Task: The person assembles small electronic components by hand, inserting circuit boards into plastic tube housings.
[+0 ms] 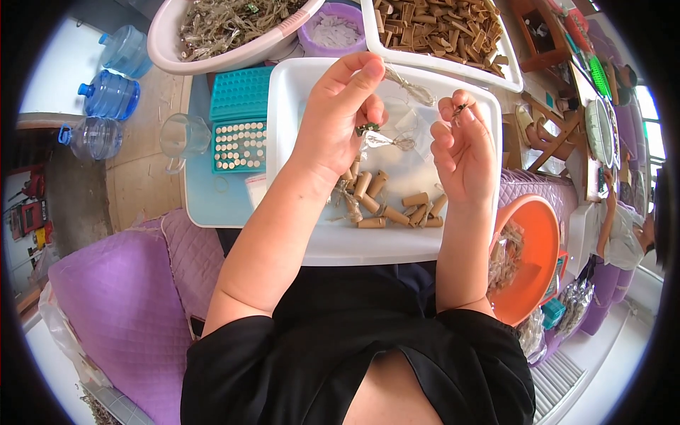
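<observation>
My left hand [341,99] is closed over the white plastic tub [340,248], fingers pinched together. Out of its fingers come a bundle of thin, twisted wires [412,90] and a second, silvery wire bundle [391,141] with a small green circuit board [367,129] at its end. To the right, my right hand [467,152] is raised with thumb and fingers closed on a small dark piece [459,112], too small to identify. Below the hands, several short brown cardboard tubes [371,222] lie in the tub, some with wires sticking out.
A pink basin [164,42] of wire bundles, a purple bowl [304,37] and a white tray [511,78] of brown pieces stand beyond. Left are teal racks [241,88], a clear jug [185,136] and blue water bottles [113,94]. An orange basin [542,248] stands right; another person [623,230] sits farther right.
</observation>
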Demonstrator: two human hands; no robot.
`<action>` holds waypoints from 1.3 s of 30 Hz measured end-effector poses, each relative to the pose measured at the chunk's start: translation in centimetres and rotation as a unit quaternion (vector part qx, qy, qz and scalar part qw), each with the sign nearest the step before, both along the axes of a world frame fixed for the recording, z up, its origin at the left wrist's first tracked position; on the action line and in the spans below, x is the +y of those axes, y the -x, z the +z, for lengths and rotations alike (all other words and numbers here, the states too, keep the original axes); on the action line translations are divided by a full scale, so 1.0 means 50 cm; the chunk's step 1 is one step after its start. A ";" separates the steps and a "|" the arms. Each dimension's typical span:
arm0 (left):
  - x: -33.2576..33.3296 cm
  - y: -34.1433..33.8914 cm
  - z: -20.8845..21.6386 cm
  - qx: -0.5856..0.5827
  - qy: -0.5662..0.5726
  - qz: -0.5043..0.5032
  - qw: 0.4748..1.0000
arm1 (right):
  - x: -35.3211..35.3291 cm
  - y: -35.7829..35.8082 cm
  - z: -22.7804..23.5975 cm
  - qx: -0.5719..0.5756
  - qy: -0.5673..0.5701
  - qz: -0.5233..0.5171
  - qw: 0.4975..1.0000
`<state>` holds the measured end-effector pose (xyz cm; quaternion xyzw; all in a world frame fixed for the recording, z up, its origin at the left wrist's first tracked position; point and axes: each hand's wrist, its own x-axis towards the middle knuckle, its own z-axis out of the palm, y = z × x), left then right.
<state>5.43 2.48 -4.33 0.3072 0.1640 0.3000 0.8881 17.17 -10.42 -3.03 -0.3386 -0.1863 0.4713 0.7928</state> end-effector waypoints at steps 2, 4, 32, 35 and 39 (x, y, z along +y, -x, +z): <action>0.000 -0.002 -0.002 -0.003 -0.002 -0.001 1.000 | -0.004 -0.010 -0.013 0.008 -0.023 0.014 1.000; -0.001 -0.005 -0.005 -0.031 0.020 0.000 0.999 | -0.003 -0.008 -0.013 0.017 -0.046 0.028 0.998; -0.018 -0.006 0.008 0.001 -0.012 0.128 0.992 | 0.015 0.029 -0.010 -0.125 0.170 0.076 0.974; -0.007 -0.005 0.003 0.003 -0.002 0.137 0.991 | 0.012 0.027 -0.008 -0.147 0.180 0.100 0.967; 0.001 -0.004 0.003 -0.001 -0.003 0.133 0.991 | 0.011 0.026 -0.010 -0.159 0.191 0.098 0.964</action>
